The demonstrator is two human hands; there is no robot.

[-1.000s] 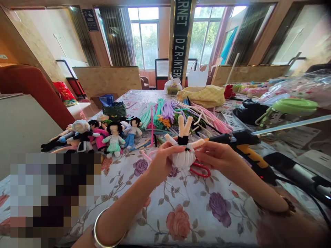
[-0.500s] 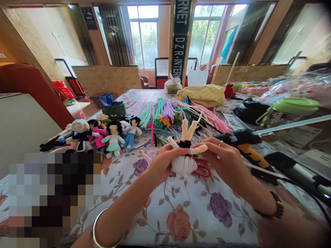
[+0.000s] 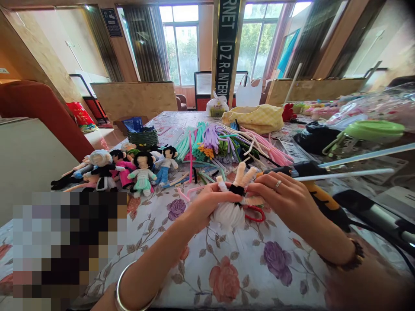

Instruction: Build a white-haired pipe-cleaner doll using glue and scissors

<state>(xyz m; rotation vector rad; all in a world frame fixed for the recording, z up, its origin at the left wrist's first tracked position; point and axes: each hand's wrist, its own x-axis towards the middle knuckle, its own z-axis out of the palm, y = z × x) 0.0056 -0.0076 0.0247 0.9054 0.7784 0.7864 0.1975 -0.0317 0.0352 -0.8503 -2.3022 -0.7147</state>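
Observation:
A small pipe-cleaner doll (image 3: 230, 214) is upside down above the tablecloth, its white-haired head low and its beige legs pointing up. Around its black middle my left hand (image 3: 207, 202) is closed, thumb across the front. My right hand (image 3: 279, 192) pinches at the doll's right-hand arm, fingers closed on a white pipe cleaner (image 3: 343, 175) that sticks out to the right behind the knuckles. The fingertips hide where the strand meets the doll. Red-handled scissors (image 3: 257, 213) lie behind the doll, partly covered.
Finished dolls (image 3: 141, 172) are heaped at left, beside a dark green basket (image 3: 142, 138). Bundles of coloured pipe cleaners (image 3: 212, 138) lie behind my hands. A black and orange glue gun (image 3: 324, 201) with a cable is close on the right, near a green-lidded jar (image 3: 372, 129).
The white pipe cleaner has swung up from low right to nearly level. My right hand has turned slightly, and the doll's legs have tilted to the right.

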